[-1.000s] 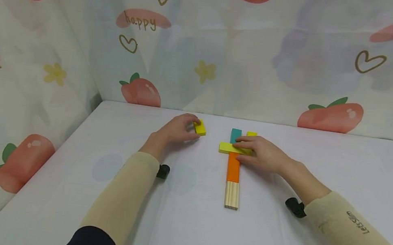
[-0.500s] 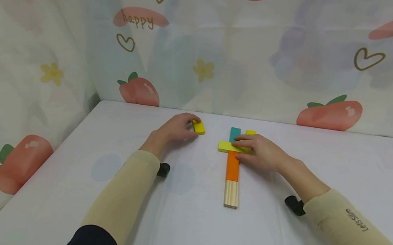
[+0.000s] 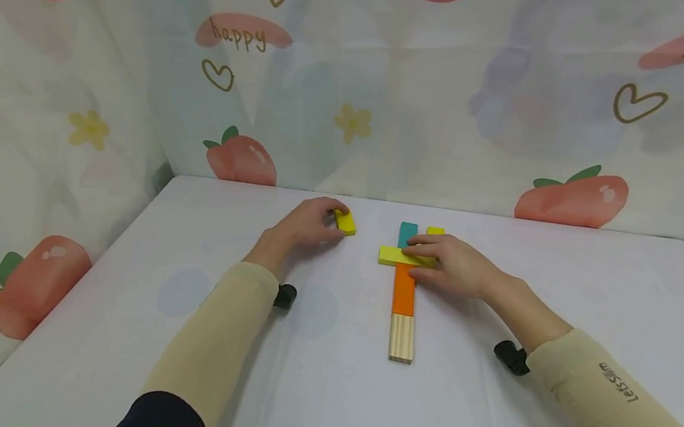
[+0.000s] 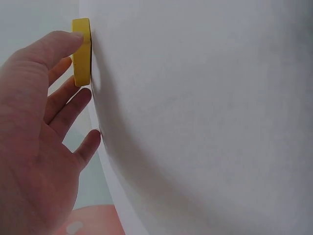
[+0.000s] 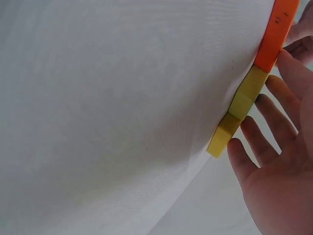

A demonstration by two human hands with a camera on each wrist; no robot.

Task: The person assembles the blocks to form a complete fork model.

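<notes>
At the far side of the table my left hand (image 3: 309, 222) pinches a small yellow block (image 3: 346, 223) between thumb and fingers. In the left wrist view the thumb lies against one face of the yellow block (image 4: 82, 54). My right hand (image 3: 457, 265) rests over a yellow-green block (image 3: 389, 256) laid crosswise, its fingers extended and covering the right part. Nearer me an orange block (image 3: 404, 289) touches that crosspiece, the right thumb at its edge. Behind stands a teal block (image 3: 407, 234). Another yellow block (image 3: 435, 231) is partly hidden by the right hand.
A plain wooden block (image 3: 401, 338) continues the row from the orange block toward me. The white table (image 3: 319, 396) ends at a patterned cloth backdrop (image 3: 415, 137) behind, with another cloth at left. A dark wrist camera (image 3: 285, 297) sits under the left forearm.
</notes>
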